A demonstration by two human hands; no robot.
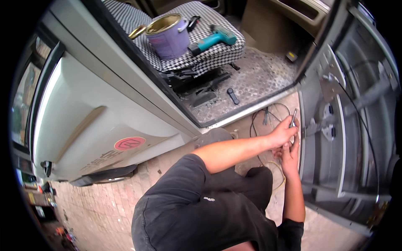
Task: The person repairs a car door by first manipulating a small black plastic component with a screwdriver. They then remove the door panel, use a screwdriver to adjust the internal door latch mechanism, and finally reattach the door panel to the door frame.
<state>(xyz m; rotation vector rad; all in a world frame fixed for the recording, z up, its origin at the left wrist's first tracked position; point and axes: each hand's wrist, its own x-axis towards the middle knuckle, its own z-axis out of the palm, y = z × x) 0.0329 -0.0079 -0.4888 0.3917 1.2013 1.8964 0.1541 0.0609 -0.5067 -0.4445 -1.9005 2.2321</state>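
My left hand (284,134) reaches across from the left and is closed around a slim metal tool (294,115) that points upward beside the opened door. Its lower end is hidden in the fingers, so I cannot tell its exact kind. Just below, my right hand (289,158) meets the left one. Its fingers are bent against the left hand, and what they grip is hidden. Both hands are close to the inner edge of the stripped vehicle door (320,161), whose bare metal frame and brackets show.
On the checked seat (228,44) stand a purple paint can (169,44) and a teal cordless power tool (213,41). A black window crank (233,96) lies on the cab floor (255,77). Loose black cables (253,127) hang by the sill. A cable (363,121) runs along the door.
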